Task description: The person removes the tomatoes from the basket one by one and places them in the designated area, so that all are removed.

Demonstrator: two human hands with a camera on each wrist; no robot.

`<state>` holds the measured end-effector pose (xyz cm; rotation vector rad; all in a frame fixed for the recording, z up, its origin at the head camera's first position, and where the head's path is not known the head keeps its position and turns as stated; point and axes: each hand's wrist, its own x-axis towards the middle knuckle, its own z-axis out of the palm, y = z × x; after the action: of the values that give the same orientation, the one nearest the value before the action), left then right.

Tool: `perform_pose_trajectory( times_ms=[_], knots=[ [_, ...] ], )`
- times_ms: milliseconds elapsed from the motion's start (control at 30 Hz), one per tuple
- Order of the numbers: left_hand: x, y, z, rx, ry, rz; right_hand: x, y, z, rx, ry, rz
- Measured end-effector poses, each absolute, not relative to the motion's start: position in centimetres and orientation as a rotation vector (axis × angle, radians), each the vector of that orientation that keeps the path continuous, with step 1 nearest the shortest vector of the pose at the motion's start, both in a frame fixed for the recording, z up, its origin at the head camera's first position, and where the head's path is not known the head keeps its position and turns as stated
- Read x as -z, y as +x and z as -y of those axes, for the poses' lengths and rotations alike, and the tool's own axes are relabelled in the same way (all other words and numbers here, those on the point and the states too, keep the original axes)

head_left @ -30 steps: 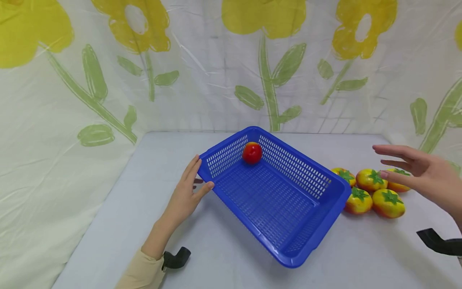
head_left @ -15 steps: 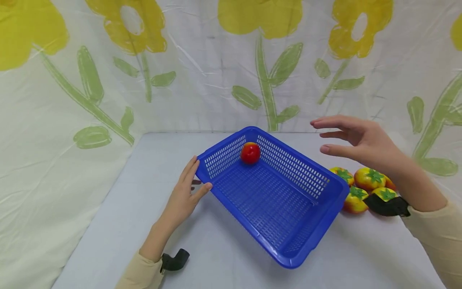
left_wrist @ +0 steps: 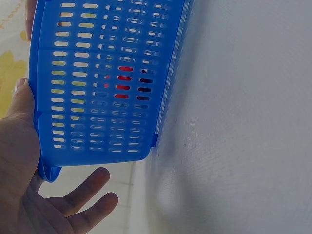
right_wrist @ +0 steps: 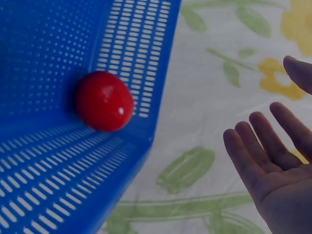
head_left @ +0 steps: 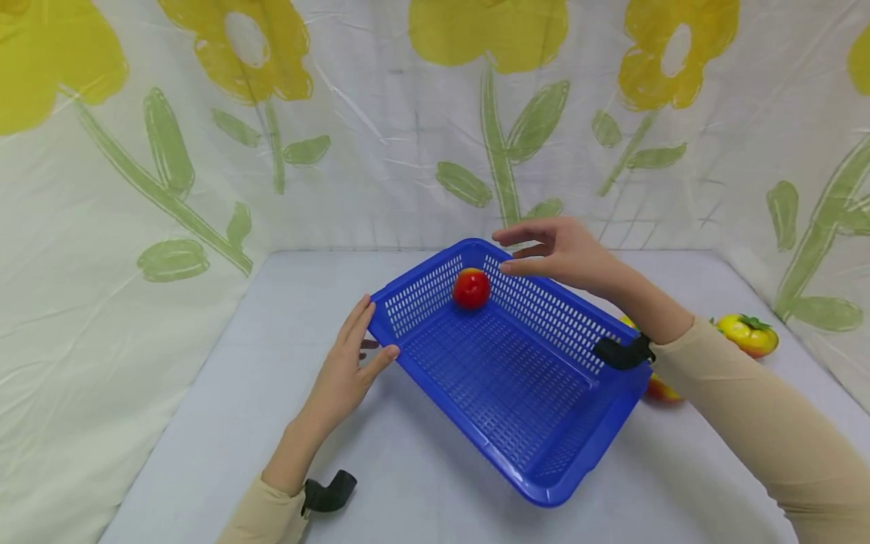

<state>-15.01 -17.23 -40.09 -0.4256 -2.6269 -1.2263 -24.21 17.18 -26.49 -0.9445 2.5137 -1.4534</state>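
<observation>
A blue plastic basket (head_left: 503,378) with slotted walls stands at an angle on the table. One glossy red tomato (head_left: 471,289) lies in its far left corner; the right wrist view also shows the tomato (right_wrist: 104,101) there. My left hand (head_left: 343,370) touches the basket's left corner, thumb and fingertips on the rim and the fingers fairly straight. In the left wrist view, two fingers (left_wrist: 95,185) stretch out below the corner. Above the far rim hovers my right hand (head_left: 560,253), holding nothing, fingers loosely extended, to the right of the tomato.
Yellow-red tomatoes with green tops lie right of the basket, partly hidden by my right sleeve (head_left: 741,423); one tomato (head_left: 751,336) shows beyond the arm. A white cloth with painted flowers (head_left: 381,151) hangs behind the table (head_left: 285,332).
My right hand has swept left from above the tomatoes at the right to over the basket's far rim. The left hand and the basket have stayed in place.
</observation>
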Motion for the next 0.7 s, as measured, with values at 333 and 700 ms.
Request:
perform_pose_trajectory(
  times_ms=[333,700],
  knots=[
    [40.0,-15.0,17.4,1.222,-0.423,2.628,28.7,-27.7,-14.8,1.576,-0.762,-2.457],
    [40.0,-15.0,17.2,1.246,-0.448,2.616,32.3,-30.4,-12.8,1.674,-0.560,-2.380]
  ],
)
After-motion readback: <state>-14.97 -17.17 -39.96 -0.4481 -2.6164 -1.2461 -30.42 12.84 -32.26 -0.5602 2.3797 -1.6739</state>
